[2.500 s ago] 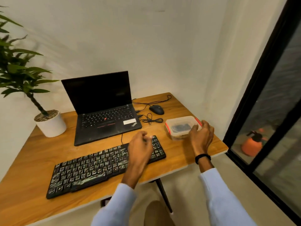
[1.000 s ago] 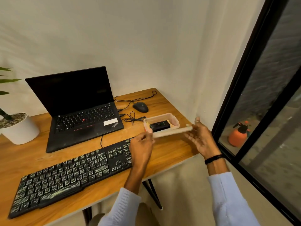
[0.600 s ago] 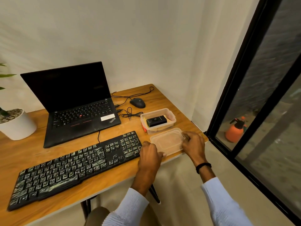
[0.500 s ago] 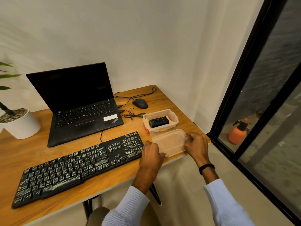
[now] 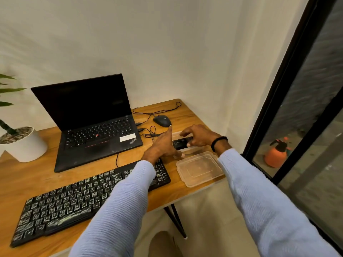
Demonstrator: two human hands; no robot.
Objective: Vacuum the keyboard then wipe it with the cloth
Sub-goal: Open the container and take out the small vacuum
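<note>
The black keyboard (image 5: 74,201), its keys smeared with whitish dust, lies along the desk's front edge. Behind its right end stands a clear plastic container (image 5: 191,150), mostly hidden by my hands. Inside it lies a small black handheld device (image 5: 179,143). My right hand (image 5: 199,136) reaches into the container, and its fingers and thumb pinch the device's right end. My left hand (image 5: 163,144) rests against the container's left side with its fingers spread. The container's clear lid (image 5: 199,168) lies flat on the desk in front. No cloth is in view.
An open black laptop (image 5: 92,130) stands behind the keyboard, with a black mouse (image 5: 161,120) and loose cables (image 5: 148,133) to its right. A white plant pot (image 5: 24,143) sits far left. The wooden desk (image 5: 37,175) ends just right of the lid, beside a black-framed glass door (image 5: 289,89).
Both hands took the lid off the container and laid it on the desk in front. They then moved back up to the container, and the right hand has reached onto the black device.
</note>
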